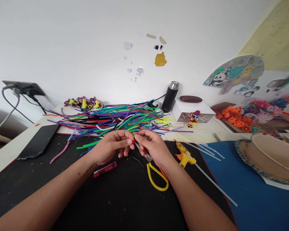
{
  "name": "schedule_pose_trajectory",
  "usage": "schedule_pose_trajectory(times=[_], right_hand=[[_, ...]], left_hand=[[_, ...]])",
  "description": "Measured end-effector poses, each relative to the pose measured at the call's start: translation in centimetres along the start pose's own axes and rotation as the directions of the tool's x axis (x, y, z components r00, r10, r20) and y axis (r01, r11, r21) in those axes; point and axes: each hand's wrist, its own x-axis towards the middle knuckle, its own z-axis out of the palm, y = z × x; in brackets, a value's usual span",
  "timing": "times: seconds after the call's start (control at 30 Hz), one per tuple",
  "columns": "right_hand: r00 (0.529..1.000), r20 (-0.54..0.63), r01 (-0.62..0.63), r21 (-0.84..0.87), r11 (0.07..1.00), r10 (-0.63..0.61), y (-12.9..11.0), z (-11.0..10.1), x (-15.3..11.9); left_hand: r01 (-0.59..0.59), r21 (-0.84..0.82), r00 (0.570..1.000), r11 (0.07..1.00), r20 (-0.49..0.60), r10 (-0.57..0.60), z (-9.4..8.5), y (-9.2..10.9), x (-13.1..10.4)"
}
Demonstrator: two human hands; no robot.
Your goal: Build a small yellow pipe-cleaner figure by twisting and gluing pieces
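Note:
My left hand (114, 142) and my right hand (150, 144) meet over the black mat, fingertips pinched close together. Between them is a small red pipe cleaner piece (134, 140), with a bit of green beside it; a red end sticks up by my right fingers. Most of the piece is hidden by the fingertips. Under my right hand lie scissors with a yellow handle (159, 184), their blades partly covered. A red box cutter (105, 169) rests below my left wrist. Behind both hands spreads a pile of many-coloured pipe cleaners (106, 117).
A yellow glue gun (185, 154) with a long glue stick lies right of my hand, near loose glue sticks (209, 150). A phone (39, 141) is at left. Behind stand a black flask (170, 97), a white box (192, 109) and small figures (83, 102). Bowls (274, 157) sit at right.

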Motion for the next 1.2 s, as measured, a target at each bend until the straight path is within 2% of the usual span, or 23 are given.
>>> schedule_pose_trajectory(times=[0.33,0.5,0.7,0.87,1.2], right_hand=[[1.000,-0.005,-0.011,0.028,1.000,0.011,-0.06,-0.03,0.03],[0.998,0.041,-0.039,0.042,0.998,0.037,-0.11,-0.13,-0.13],[0.983,0.146,-0.131,0.112,0.985,0.114,0.33,-0.21,-0.31],[0.980,0.162,-0.144,0.151,0.978,0.119,0.45,-0.21,-0.32],[0.981,0.151,-0.135,0.074,0.988,0.123,0.61,-0.08,-0.24]], left_hand=[[-0.037,-0.009,0.999,0.999,-0.027,0.037,0.22,0.03,0.13],[-0.148,0.089,0.983,0.985,-0.100,0.157,-0.26,0.44,0.16],[-0.163,0.241,0.984,0.957,-0.026,0.175,-0.26,0.53,-0.31],[-0.185,0.246,0.981,0.951,-0.013,0.195,-0.02,0.47,-0.35],[-0.194,0.309,0.978,0.931,-0.017,0.209,-0.30,0.45,-0.16]])
